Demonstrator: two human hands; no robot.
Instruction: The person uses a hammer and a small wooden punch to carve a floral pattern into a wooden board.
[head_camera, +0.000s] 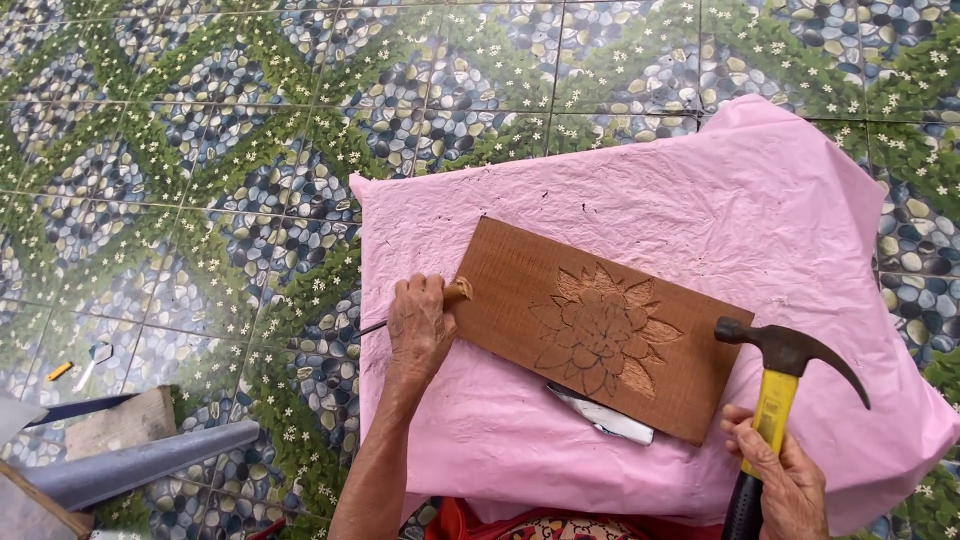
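Observation:
A brown wooden board (520, 290) with a carved flower (600, 335) lies on a pink sheet (700, 200). My left hand (420, 325) is closed on a wood-handled chisel (455, 293) at the board's left edge; its thin metal shaft (372, 327) sticks out to the left. My right hand (785, 480) grips the yellow-and-black handle of a claw hammer (785, 350), whose head hangs just right of the board. A metal tool (605, 415) lies partly under the board's near edge.
The floor (200, 150) is tiled in a pebble-and-leaf pattern. At the lower left lie a grey pipe-like piece (140, 462), a wooden block (125, 422) and small scraps (80, 365). Red patterned cloth (520, 525) shows at the bottom edge.

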